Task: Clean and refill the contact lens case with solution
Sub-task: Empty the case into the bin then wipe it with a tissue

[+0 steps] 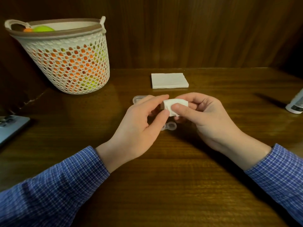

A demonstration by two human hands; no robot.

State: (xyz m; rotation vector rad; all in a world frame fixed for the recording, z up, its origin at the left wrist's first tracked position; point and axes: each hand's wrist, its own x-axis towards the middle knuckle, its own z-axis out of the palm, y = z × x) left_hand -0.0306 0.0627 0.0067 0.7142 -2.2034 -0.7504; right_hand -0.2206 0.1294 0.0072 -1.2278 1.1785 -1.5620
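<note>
Head view. Both my hands are raised just above the middle of the counter (180,177), meeting over a small folded white tissue (173,105). My left hand (141,128) pinches the tissue's left end between thumb and forefinger. My right hand (206,118) grips its right end, thumb pressed on the front face, the other fingers curled behind. Whether anything is wrapped inside the tissue I cannot tell.

The clear contact lens case (169,126) lies on the counter directly below my hands, partly hidden by the left thumb; one round well shows plainly. A clear plastic piece (139,98) lies on the counter just beyond my left fingers; it is mostly covered, so I cannot tell what it is.

A stack of white napkins (169,80) sits near the back edge, behind my hands. A white openwork basket (70,59) holding orange and green balls stands at the back left. A white bottle (296,104) is cut off by the right edge. A phone (11,126) lies at the left edge. My sleeves are blue check.
</note>
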